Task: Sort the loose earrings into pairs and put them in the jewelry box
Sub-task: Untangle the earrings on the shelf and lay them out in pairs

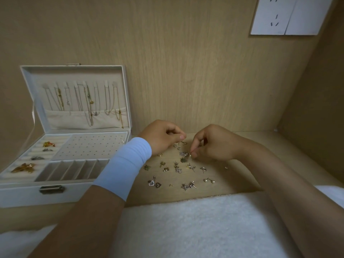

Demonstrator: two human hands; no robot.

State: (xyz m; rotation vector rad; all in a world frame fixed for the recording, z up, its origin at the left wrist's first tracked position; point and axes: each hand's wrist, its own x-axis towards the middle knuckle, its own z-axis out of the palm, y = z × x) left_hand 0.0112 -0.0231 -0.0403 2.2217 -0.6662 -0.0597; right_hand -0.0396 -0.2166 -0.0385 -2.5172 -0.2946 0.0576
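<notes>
Earrings (pixel 178 170) lie loose on a wooden shelf (pixel 242 146), scattered in the middle between the person's forearms. A white towel (pixel 186 226) covers the near edge. To the left of the earrings, well apart from them, stands the white box (pixel 18 194), open, its lid (pixel 28 81) tilted back towards the rear wall. Necklaces (pixel 83 101) hang inside the lid. In the base, brooches (pixel 24 167) sit in the padded rolls at left, beside a perforated panel (pixel 89 147) and a row of divided slots (pixel 74 170). A white socket plate (pixel 290 15) sits on the wall at upper right.

The left hand (pixel 162 138), with a pale blue sleeve (pixel 126 164) at the wrist, has its fingers curled and the thumb pressed to the forefinger. A hook earring (pixel 182 143) is just below the thumb; whether it is held cannot be told. The right hand (pixel 214 144) pinches a pearl stud (pixel 190 155) between thumb and forefinger, low over the shelf, beside a silver cluster. Two pearl studs (pixel 209 180) lie together nearer the towel.
</notes>
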